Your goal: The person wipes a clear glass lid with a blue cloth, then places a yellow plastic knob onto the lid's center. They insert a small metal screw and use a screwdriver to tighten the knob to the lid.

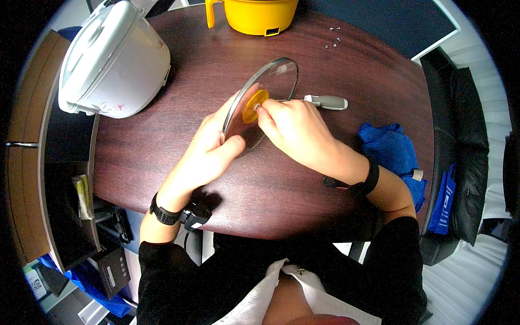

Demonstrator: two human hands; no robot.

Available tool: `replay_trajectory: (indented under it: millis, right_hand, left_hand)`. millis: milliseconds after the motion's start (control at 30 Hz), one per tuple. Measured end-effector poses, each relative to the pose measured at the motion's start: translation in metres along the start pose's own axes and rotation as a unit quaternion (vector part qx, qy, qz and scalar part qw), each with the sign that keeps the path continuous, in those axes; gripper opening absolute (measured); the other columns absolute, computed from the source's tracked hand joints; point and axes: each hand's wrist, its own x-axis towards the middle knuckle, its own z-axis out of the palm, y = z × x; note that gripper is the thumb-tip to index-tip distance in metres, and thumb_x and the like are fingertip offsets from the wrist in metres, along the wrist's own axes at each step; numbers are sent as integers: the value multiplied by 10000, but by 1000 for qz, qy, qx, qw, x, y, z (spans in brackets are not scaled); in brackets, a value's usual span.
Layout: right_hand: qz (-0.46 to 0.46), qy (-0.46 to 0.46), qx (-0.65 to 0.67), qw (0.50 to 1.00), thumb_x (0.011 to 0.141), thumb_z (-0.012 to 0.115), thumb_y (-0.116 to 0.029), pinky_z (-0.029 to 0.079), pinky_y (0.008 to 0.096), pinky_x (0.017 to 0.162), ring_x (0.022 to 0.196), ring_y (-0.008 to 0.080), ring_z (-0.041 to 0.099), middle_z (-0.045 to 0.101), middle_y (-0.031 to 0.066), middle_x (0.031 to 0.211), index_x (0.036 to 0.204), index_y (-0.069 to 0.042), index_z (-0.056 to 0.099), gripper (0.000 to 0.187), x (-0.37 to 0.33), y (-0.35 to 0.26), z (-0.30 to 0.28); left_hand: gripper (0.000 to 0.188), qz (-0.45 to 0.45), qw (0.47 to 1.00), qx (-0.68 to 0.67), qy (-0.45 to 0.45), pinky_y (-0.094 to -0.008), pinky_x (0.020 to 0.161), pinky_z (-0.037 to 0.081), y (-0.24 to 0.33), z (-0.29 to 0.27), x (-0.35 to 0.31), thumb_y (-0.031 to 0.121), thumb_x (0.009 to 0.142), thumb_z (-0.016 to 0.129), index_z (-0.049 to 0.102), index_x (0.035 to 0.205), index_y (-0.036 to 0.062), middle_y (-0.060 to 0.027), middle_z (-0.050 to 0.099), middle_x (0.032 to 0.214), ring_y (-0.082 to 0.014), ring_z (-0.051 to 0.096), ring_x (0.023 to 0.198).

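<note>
A round clear glass lid [283, 76] with a metal rim is held up on edge above the table. My left hand [208, 146] grips its left side, thumb near the rim and fingers behind the glass. In the lid's middle sits a round yellow knob [255, 106]. My right hand [295, 127] is closed in a pinch at the knob's centre, where a small pale piece shows; the fingertips hide most of it. Behind the right hand lies a screwdriver [326, 102] with a grey and white handle, its shaft partly covered by the hand.
A white rice cooker [122, 67] stands at the far left, and a yellow pot [260, 16] at the back edge. Several small metal pieces [335, 41] lie at the back right. A blue cloth [391, 151] is on the dark wooden table [141, 157], right of my right forearm.
</note>
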Motion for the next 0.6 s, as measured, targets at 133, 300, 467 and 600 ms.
replay_trajectory:
  millis: [133, 300, 467, 600]
  right_hand:
    - [40, -10, 81, 996, 942, 527, -216, 533, 487, 578, 590, 391, 647, 646, 212, 665, 742, 4, 660, 325, -1, 3, 5]
    - [72, -37, 219, 972, 946, 518, -222, 532, 499, 632, 644, 400, 654, 650, 216, 682, 764, -4, 677, 325, 1, 12, 8]
    - [57, -43, 156, 985, 941, 525, -219, 542, 481, 637, 652, 392, 660, 660, 197, 687, 760, -11, 676, 315, 3, 11, -3]
    - [52, -50, 62, 995, 925, 552, -201, 541, 481, 597, 623, 389, 656, 658, 195, 683, 744, -21, 644, 271, 4, 2, -15]
  left_hand:
    - [774, -1, 1000, 4, -10, -378, 1164, 258, 2, 0, 1, -116, 723, 400, 304, 1483, -4, -173, 408, 1471, -244, 383, 1376]
    - [781, -2, 1000, 6, -11, -388, 1166, 259, 1, 0, 0, -122, 726, 393, 289, 1490, -4, -175, 387, 1485, -246, 372, 1383]
    - [773, -18, 999, -35, -7, -393, 1170, 253, 2, 1, 0, -131, 739, 377, 276, 1495, -4, -172, 361, 1504, -242, 338, 1404]
    - [770, -32, 997, -62, 16, -396, 1177, 240, 4, 3, 1, -131, 749, 369, 260, 1501, -3, -170, 342, 1516, -237, 322, 1413]
